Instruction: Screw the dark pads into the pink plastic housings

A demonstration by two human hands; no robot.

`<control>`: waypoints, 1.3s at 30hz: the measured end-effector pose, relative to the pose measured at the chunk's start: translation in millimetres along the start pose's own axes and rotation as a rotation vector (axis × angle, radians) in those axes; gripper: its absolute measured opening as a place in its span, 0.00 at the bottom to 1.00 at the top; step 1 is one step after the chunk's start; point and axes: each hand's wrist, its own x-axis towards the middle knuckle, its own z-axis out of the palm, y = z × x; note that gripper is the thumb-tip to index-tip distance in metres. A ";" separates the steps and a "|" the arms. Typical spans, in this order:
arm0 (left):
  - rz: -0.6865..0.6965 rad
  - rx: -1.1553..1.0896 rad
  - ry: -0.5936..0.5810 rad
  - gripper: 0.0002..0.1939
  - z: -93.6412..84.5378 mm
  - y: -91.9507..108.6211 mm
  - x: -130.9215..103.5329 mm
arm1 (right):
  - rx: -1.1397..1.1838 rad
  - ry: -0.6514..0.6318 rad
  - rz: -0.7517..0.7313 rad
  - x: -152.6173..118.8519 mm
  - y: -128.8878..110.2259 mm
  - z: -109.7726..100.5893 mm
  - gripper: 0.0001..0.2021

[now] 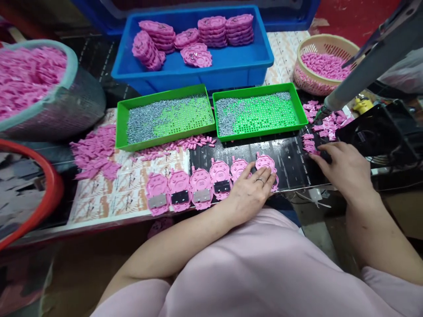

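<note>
Along the near table edge runs a row of pink plastic casings (200, 184), some with a black or grey plate fitted in the lower part. My left hand (253, 188), with a ring on one finger, lies flat across the right end of the row, its fingers stretched over the last pink casing (265, 162) and hiding part of it. To the right, my right hand (345, 169) has thumb and forefinger curved together at a small pink plastic piece (309, 149) beside a loose heap of similar pink pieces (330, 125).
Two green trays (165, 128) of small metal screws stand behind the row. Farther back is a blue bin (198, 79) with stacked pink casings. A grey-green basket (82, 94) and red-rimmed tub (54, 189) are left; a cream basket (325, 88) and slanted metal arm (366, 66) are right.
</note>
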 end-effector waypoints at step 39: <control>0.028 0.014 0.025 0.18 1.1 -2.3 -4.6 | 0.479 0.113 -0.540 33.1 -83.6 23.7 0.06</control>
